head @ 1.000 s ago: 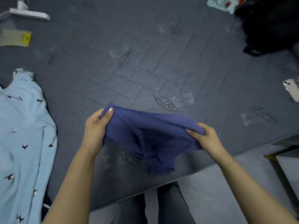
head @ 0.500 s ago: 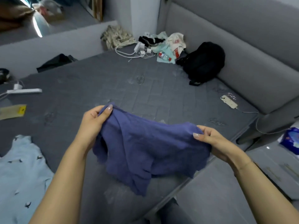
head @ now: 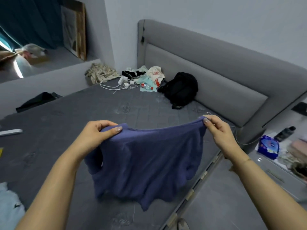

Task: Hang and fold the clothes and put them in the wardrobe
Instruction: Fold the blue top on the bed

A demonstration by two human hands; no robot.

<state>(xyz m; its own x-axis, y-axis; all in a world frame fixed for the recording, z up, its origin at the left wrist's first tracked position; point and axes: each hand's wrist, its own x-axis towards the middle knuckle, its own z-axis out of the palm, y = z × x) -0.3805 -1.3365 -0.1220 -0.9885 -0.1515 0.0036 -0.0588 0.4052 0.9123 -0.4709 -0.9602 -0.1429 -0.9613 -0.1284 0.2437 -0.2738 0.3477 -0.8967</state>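
Blue garment (head: 149, 165) hangs spread between both hands above the near edge of the bed (head: 69, 113), lower hem drooping close to the mattress; contact with it unclear. Left hand (head: 98, 135) grips the top left corner, fingers curled over the cloth, thumb pressed on the front. Right hand (head: 217, 128) pinches the top right corner between thumb and fingertips, other fingers curled. Top edge sags slightly between the two grips. One sleeve-like fold hangs under the left wrist.

Bed has a grey quilted mattress and a grey padded headboard (head: 224, 70) at right. Black backpack (head: 181, 88) leans against the headboard. Beside it at the far corner: plastic bottle (head: 147, 85), white chargers and cables (head: 123, 83), a pile of mixed clothes (head: 149, 73), a patterned fabric heap (head: 101, 73). Dark item (head: 38, 101) at the far left edge. Light blue garment (head: 8, 206) with small bird print at the bottom left corner. Blue packet (head: 268, 146) on a surface right of the bed.
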